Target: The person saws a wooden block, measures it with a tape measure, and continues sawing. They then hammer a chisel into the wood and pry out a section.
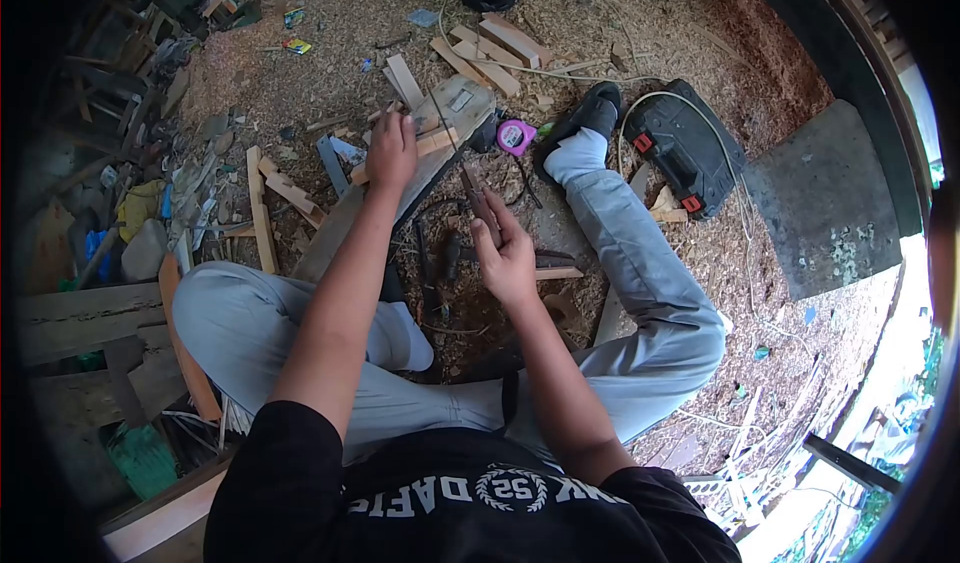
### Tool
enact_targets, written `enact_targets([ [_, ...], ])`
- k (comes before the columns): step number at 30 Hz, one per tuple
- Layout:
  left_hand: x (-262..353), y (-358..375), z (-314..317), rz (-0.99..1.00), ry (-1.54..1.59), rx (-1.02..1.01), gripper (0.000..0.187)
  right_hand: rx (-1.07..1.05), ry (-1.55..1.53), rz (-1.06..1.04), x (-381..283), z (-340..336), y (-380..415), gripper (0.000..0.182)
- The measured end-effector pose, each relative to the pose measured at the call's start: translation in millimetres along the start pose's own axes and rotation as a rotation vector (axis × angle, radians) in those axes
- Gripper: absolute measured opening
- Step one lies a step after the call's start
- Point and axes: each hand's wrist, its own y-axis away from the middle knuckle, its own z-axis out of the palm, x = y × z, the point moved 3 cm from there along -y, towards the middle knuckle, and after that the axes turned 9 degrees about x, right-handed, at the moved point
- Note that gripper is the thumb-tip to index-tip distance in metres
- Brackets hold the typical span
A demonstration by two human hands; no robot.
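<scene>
I sit on a sawdust-covered floor with my legs spread. My left hand (391,150) reaches forward and presses down on a small wooden piece (437,143) that lies across a long grey plank (352,218). My right hand (503,251) is closed around the handle of a slim brown tool (478,203), held upright between my legs; its tip points toward the plank. Which kind of tool it is I cannot tell. Dark tools (440,253) lie on the floor just below the right hand.
A pink tape measure (516,136) lies beside my right foot in a black sandal (590,113). A black tool case (685,148) sits at the right, a grey slab (825,198) beyond it. Wood offcuts (490,48) and scrap (265,208) litter the floor; stacked boards (90,323) stand left.
</scene>
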Motion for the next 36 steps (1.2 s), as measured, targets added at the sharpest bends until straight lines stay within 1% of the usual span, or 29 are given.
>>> enact_targets([
  [1, 0.6, -1.9, 3.2, 0.002, 0.000, 0.003, 0.038, 0.000, 0.011, 0.003, 3.5, 1.9, 1.1, 0.056],
  [3, 0.1, -8.6, 6.5, -0.144, -0.076, 0.060, 0.047, 0.000, 0.021, -0.001, -0.1, 2.5, 2.9, 0.055],
  [4, 1.6, -14.1, 6.5, -0.142, -0.074, 0.067, 0.047, -0.011, 0.087, -0.002, -6.5, 1.5, 4.4, 0.055],
  [5, 1.2, -18.8, 7.8, -0.197, -0.073, 0.032, 0.050, -0.021, 0.154, -0.001, -11.2, 1.2, 4.1, 0.055],
  [6, 0.2, -21.9, 9.0, -0.253, -0.073, -0.005, 0.054, -0.021, 0.154, -0.005, -11.2, 1.7, 3.1, 0.055],
  [7, 0.2, -26.5, 9.6, -0.254, -0.073, -0.004, 0.054, -0.017, 0.151, -0.007, -10.0, 2.8, 2.7, 0.054],
  [9, -2.4, -32.4, 10.5, -0.369, -0.083, -0.087, 0.056, -0.015, 0.147, -0.001, -6.6, 5.1, 2.9, 0.054],
  [10, -0.7, -33.7, 8.7, -0.372, -0.086, -0.090, 0.056, -0.018, 0.146, 0.000, -5.0, 6.3, 1.3, 0.054],
  [12, 1.9, -35.0, 13.4, -0.331, -0.243, -0.198, 0.055, -0.018, 0.147, 0.006, -4.6, 7.0, 0.9, 0.054],
  [14, -0.9, -37.2, 18.4, -0.331, -0.241, -0.204, 0.054, -0.040, 0.185, 0.061, -6.5, 7.4, 0.6, 0.054],
  [15, -2.2, -38.1, 21.6, -0.330, -0.240, -0.205, 0.052, -0.038, 0.187, 0.062, -3.7, 7.9, -0.2, 0.054],
  [16, -2.9, -37.5, 24.8, -0.330, -0.239, -0.207, 0.052, -0.021, 0.182, 0.018, -1.2, 8.7, -0.1, 0.054],
  [17, -3.6, -37.7, 26.6, -0.319, -0.276, -0.194, 0.049, -0.005, 0.176, -0.027, 0.0, 9.4, 0.4, 0.055],
  [18, -5.7, -39.0, 29.4, -0.308, -0.314, -0.178, 0.046, -0.006, 0.175, -0.029, -1.0, 10.6, 0.3, 0.055],
  [19, -6.8, -39.6, 33.2, -0.306, -0.315, -0.175, 0.046, 0.036, 0.177, -0.055, -3.0, 11.3, 0.3, 0.054],
  [21, -4.5, -42.7, 35.6, -0.224, -0.425, -0.063, 0.035, 0.079, 0.175, -0.082, -4.4, 12.9, 0.8, 0.053],
  [22, -5.7, -49.0, 36.6, -0.221, -0.426, -0.062, 0.035, 0.081, 0.186, -0.080, -3.4, 13.1, 0.9, 0.054],
  [24, -10.1, -56.9, 44.1, -0.409, -0.119, -0.191, 0.027, 0.088, 0.201, -0.070, -5.0, 11.7, 0.7, 0.054],
  [25, -8.6, -54.3, 46.3, -0.410, -0.120, -0.201, 0.027, 0.067, 0.214, -0.040, -7.6, 10.5, 1.0, 0.055],
  [27, -4.0, -49.9, 47.4, -0.484, -0.009, -0.051, 0.024, 0.053, 0.228, -0.001, -9.4, 8.6, 2.9, 0.055],
  [28, -0.1, -49.5, 47.7, -0.481, -0.011, -0.055, 0.024, 0.039, 0.224, -0.022, -10.3, 9.1, 3.2, 0.056],
  [30, 3.4, -46.8, 43.3, -0.511, -0.018, 0.043, 0.025, 0.035, 0.214, -0.045, -10.6, 10.8, 5.0, 0.056],
  [31, 4.6, -45.6, 41.7, -0.500, -0.015, 0.041, 0.025, 0.035, 0.234, -0.058, -10.6, 11.1, 7.3, 0.056],
  [33, 7.5, -46.5, 40.1, -0.585, -0.110, 0.035, 0.027, 0.049, 0.251, -0.090, -11.3, 12.7, 7.5, 0.057],
  [36, 1.5, -50.2, 44.8, -0.609, -0.104, 0.019, 0.029, 0.044, 0.224, -0.103, -14.3, 12.7, 7.4, 0.057],
])
